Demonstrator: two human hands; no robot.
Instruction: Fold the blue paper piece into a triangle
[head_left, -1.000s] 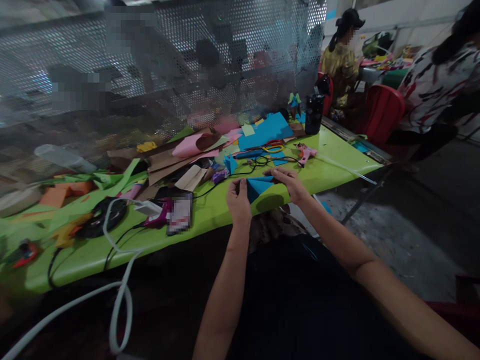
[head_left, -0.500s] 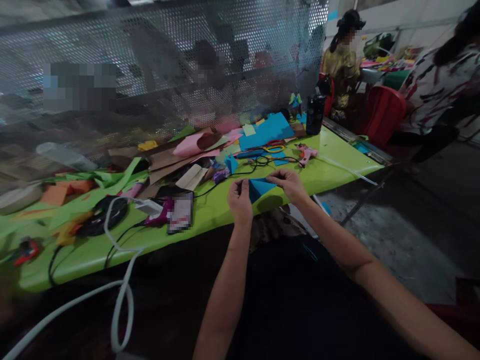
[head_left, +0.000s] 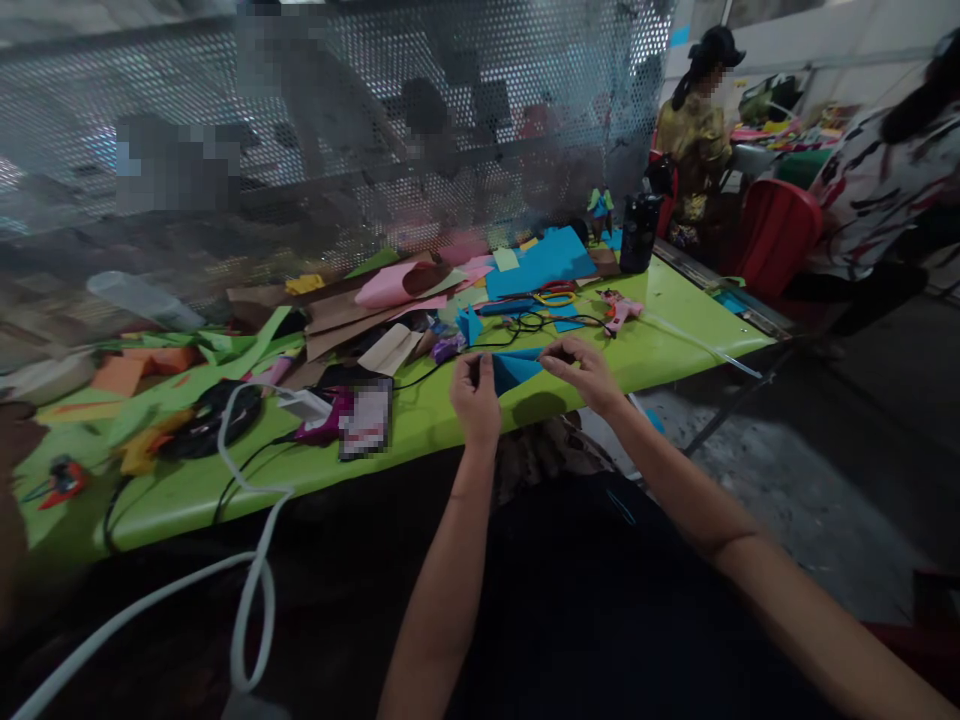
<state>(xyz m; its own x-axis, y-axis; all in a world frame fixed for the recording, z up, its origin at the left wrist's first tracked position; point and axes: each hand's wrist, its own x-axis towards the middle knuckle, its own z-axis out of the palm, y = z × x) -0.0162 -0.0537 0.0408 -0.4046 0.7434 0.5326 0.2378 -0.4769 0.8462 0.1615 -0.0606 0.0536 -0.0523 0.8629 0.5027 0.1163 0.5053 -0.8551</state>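
A folded piece of blue paper (head_left: 516, 370) is stretched between my two hands, just above the front edge of the green table (head_left: 420, 425). Its left end is pinched between the thumb and fingers of my left hand (head_left: 477, 392). My right hand (head_left: 581, 372) pinches the opposite corner. Behind my hands, a small folded blue paper piece (head_left: 469, 325) stands beside a purple object (head_left: 448, 347). A pink glue gun (head_left: 619, 312) with a black cord lies beyond my right hand.
Yellow-handled scissors (head_left: 556, 298) and a large blue sheet (head_left: 551, 262) lie behind. To the left are a phone (head_left: 366, 418), a white cable (head_left: 259, 560) and another glue gun (head_left: 146, 448). A dark tumbler (head_left: 640, 235) stands at the right. Two people sit farther right near red chairs (head_left: 784, 235).
The blue paper now shows an open fold between my hands, where it looked like a flat triangle. My right hand has shifted slightly outward. The view has turned a little to the left.
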